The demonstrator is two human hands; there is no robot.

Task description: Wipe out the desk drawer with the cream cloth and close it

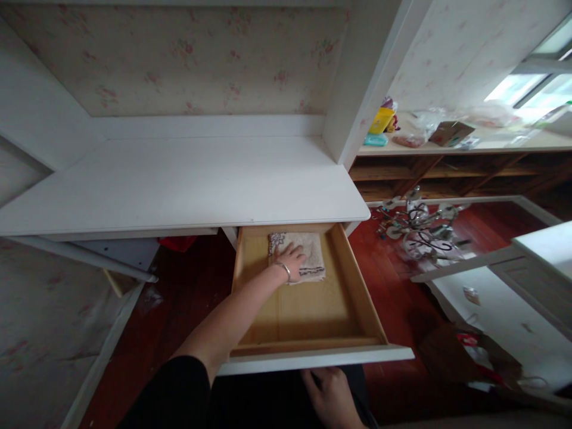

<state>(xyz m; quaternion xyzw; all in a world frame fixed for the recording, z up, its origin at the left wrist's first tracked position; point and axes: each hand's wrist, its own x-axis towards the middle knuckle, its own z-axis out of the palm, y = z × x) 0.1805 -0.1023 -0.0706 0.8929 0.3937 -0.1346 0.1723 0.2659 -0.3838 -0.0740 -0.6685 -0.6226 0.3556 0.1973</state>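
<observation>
A folded beige towel (313, 247) with dark patterned edging lies in the back part of a pulled-out wooden drawer (308, 316). My left hand (291, 260), with a silver bangle at the wrist, rests flat on the towel, fingers spread. Below the white drawer front (313, 359), my right hand (333, 396) is close to my dark clothing. Its thumb stands apart from the loosely bent fingers, the drawer front partly covers them, and nothing shows in its grasp.
The white desk top (214, 179) overhangs the drawer. On the red floor to the right lies a chandelier (424, 229), with a brown paper bag (465, 351) nearer. A low wooden shelf unit (447, 170) by the window carries bags and a small box (451, 133).
</observation>
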